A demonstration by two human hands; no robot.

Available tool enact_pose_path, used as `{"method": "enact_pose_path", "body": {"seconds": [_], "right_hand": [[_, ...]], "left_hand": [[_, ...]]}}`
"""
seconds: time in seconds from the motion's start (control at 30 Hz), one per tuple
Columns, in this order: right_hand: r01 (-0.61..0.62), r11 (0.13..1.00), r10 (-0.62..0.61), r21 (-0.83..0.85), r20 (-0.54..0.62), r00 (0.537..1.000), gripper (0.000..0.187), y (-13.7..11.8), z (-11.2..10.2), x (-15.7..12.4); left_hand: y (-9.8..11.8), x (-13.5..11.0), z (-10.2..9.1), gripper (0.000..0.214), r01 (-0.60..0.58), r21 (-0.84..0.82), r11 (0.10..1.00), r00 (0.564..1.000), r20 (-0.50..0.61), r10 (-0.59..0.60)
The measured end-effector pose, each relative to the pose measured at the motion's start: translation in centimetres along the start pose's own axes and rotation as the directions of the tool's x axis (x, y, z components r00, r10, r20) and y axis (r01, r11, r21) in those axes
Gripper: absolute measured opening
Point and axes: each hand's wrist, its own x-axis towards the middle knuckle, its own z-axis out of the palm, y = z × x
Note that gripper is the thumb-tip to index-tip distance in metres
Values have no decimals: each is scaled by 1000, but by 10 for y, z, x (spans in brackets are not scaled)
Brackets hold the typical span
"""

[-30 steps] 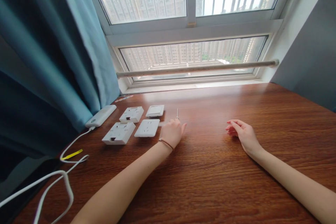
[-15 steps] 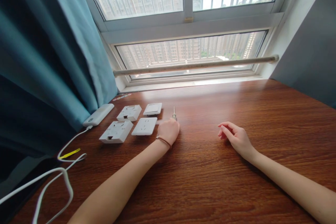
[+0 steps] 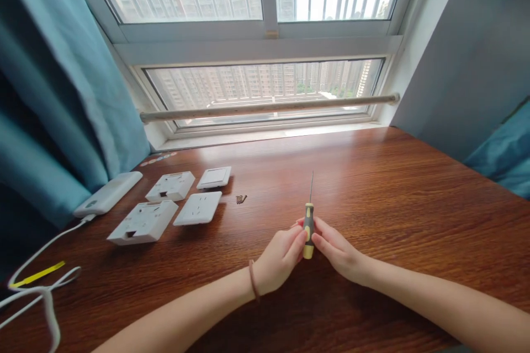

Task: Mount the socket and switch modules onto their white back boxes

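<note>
A screwdriver (image 3: 308,229) with a grey and yellow handle is held upright between my two hands, its thin shaft pointing away towards the window. My left hand (image 3: 285,251), with a brown band at the wrist, grips the handle from the left. From the right, my right hand (image 3: 337,248) closes on the same handle with thumb and fingers. Several small screws (image 3: 240,199) lie on the table to the left. Beyond them are a white socket panel (image 3: 199,208), a white switch panel (image 3: 214,177) and two white mounting boxes, one nearer (image 3: 144,223) and one farther (image 3: 170,186).
A white power bank (image 3: 110,194) with a white cable (image 3: 45,242) lies at the left by the blue curtain (image 3: 83,94). A yellow strip (image 3: 39,274) is near the cable. The wooden table (image 3: 393,193) runs up to a window with a horizontal rail (image 3: 269,107).
My left hand has drawn back from beside the panels with the screwdriver, uncovering the screws. My right hand has come inward and taken hold of the handle too. The view has turned right.
</note>
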Motion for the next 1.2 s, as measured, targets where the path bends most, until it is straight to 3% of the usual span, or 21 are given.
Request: {"method": "enact_pose_path", "body": {"seconds": [0.17, 0.27, 0.4, 0.43, 0.47, 0.5, 0.63, 0.77, 0.97, 1.2], "right_hand": [[-103, 995, 102, 2, -56, 993, 24, -1, 1, -1], [-88, 995, 83, -35, -127, 988, 23, 0, -2, 2], [-136, 961, 60, -239, -300, 952, 23, -4, -30, 14], [-193, 912, 45, -363, -379, 924, 25, -7, -43, 17], [-272, 795, -1, -543, -448, 894, 26, -9, -56, 20], [-356, 606, -58, -711, -486, 872, 28, -12, -71, 22], [-502, 353, -93, -789, -564, 821, 25, -17, -124, 22], [-623, 123, -99, -773, -634, 767, 26, -3, -149, 15], [-662, -53, -24, -748, -662, 749, 33, 28, -158, 14], [-670, -115, 23, -734, -676, 736, 36, 40, -169, 14]], "left_hand": [[-8, 3, 0, 49, 39, -5, 999, 996, 85, -38], [-12, 7, 0, 45, 55, 13, 998, 987, 153, -56], [-11, 6, -1, 26, -36, 186, 982, 983, 186, 1], [-10, 5, 0, 24, -53, 231, 972, 984, 179, 11], [-10, 4, 0, 22, -62, 268, 961, 985, 170, 16], [-9, 3, 1, 21, -67, 294, 953, 987, 162, 19], [-9, 1, 4, 19, -81, 345, 935, 989, 144, 32], [-9, 0, 4, 18, -103, 366, 925, 987, 149, 51], [-10, -1, 3, 16, -130, 364, 922, 983, 171, 72], [-13, -1, 5, 15, -144, 362, 921, 984, 154, 93]]}}
